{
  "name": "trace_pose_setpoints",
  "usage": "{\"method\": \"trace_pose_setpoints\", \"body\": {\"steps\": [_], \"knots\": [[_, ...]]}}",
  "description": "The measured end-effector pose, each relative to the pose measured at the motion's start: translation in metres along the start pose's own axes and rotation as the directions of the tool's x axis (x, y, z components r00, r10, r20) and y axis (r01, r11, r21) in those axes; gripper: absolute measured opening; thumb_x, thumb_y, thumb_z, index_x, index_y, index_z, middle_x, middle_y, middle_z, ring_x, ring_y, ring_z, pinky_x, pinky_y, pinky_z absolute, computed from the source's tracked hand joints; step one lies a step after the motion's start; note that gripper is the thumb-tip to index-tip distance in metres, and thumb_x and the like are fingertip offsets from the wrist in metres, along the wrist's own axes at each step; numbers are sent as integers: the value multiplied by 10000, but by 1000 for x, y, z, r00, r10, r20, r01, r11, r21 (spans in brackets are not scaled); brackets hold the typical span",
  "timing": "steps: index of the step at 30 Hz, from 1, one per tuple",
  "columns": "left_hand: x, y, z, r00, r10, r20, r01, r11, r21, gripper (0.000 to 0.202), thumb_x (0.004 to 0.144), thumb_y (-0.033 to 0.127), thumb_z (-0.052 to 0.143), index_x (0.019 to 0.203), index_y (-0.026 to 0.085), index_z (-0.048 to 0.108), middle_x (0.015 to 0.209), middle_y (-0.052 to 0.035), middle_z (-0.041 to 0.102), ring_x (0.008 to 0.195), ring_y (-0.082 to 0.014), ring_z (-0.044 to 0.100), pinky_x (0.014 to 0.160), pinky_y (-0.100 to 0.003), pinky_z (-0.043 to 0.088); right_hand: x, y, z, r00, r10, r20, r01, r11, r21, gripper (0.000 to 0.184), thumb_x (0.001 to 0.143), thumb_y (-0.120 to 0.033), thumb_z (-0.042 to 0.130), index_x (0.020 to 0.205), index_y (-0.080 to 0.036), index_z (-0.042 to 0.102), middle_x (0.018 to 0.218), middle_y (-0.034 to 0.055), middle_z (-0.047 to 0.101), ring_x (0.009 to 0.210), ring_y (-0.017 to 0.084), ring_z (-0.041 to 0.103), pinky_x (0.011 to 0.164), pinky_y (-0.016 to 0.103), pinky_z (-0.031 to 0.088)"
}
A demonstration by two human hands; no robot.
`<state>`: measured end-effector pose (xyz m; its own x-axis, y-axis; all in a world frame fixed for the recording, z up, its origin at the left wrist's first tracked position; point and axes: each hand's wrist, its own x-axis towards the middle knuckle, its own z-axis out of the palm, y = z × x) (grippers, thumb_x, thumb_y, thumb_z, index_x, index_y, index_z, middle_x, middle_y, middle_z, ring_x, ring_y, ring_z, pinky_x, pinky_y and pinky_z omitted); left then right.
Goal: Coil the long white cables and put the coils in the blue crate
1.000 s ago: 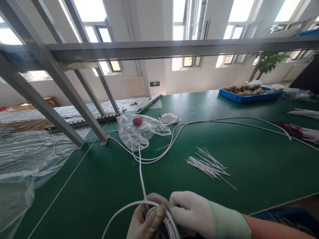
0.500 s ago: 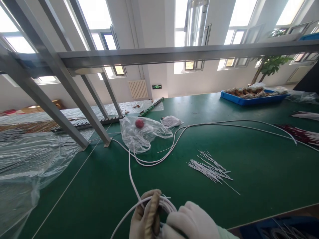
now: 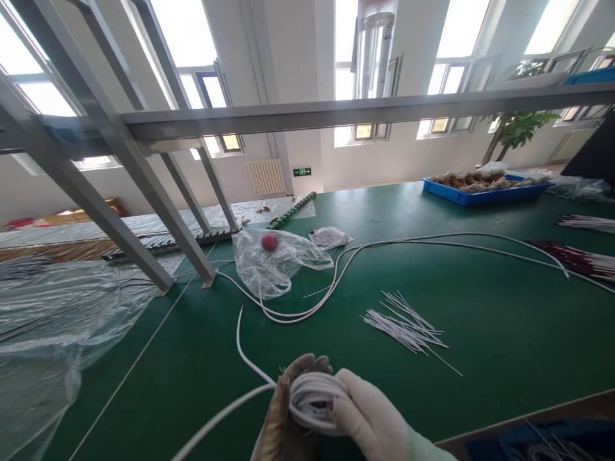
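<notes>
A small coil of white cable (image 3: pixel 312 392) is held between my two gloved hands low in the middle of the view. My left hand (image 3: pixel 283 410) cups the coil from the left, fingers wrapped behind it. On the other side my right hand (image 3: pixel 365 413) grips the coil's right edge, thumb over the front. Two lengths of the cable run out left of the coil: a short end curving up and a longer one sloping down out of view. To the right lies a loose pile of short white wires (image 3: pixel 406 323) on the green table.
Beyond my hands are a clear plastic bag (image 3: pixel 259 269) with a red ball-like object (image 3: pixel 270 242) and a long white cable (image 3: pixel 432 239). A blue tray (image 3: pixel 485 193) stands at the back right. Grey metal posts (image 3: pixel 158 211) rise at the left beside plastic sheeting (image 3: pixel 43 326).
The coil has turned and now faces me between both hands. My right hand has closed on its right edge, and the cable's short end has swung left.
</notes>
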<state>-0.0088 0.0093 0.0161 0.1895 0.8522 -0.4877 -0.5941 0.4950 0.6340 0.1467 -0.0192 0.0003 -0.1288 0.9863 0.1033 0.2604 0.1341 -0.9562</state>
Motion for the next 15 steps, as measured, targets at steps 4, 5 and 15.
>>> {"method": "trace_pose_setpoints", "body": {"steps": [4,5,15], "knots": [[0,-2,2,999,43,-31,-38,990,138,561,610,514,971,1048,221,780,1000,-71,796,1020,-316,741,858,-348,605,5,-2,4,902,368,228,-433,775,460,676,938,-831,469,1051,-182,619,714,-25,567,484,102,449,441,230,365],[0,-2,2,998,38,-49,-30,987,156,532,637,489,964,1050,212,773,983,-72,793,999,-304,745,831,-331,607,6,-2,6,882,392,262,-471,743,476,706,918,-857,464,1050,-178,604,673,-48,527,425,77,356,389,217,288],[1,-3,5,995,-31,-90,32,999,18,383,716,315,944,1039,200,772,813,-24,749,680,-167,714,592,-222,595,-2,4,7,995,73,-75,-93,945,-313,431,1064,-413,418,1397,-195,585,1260,147,711,1104,294,705,951,418,585]]}}
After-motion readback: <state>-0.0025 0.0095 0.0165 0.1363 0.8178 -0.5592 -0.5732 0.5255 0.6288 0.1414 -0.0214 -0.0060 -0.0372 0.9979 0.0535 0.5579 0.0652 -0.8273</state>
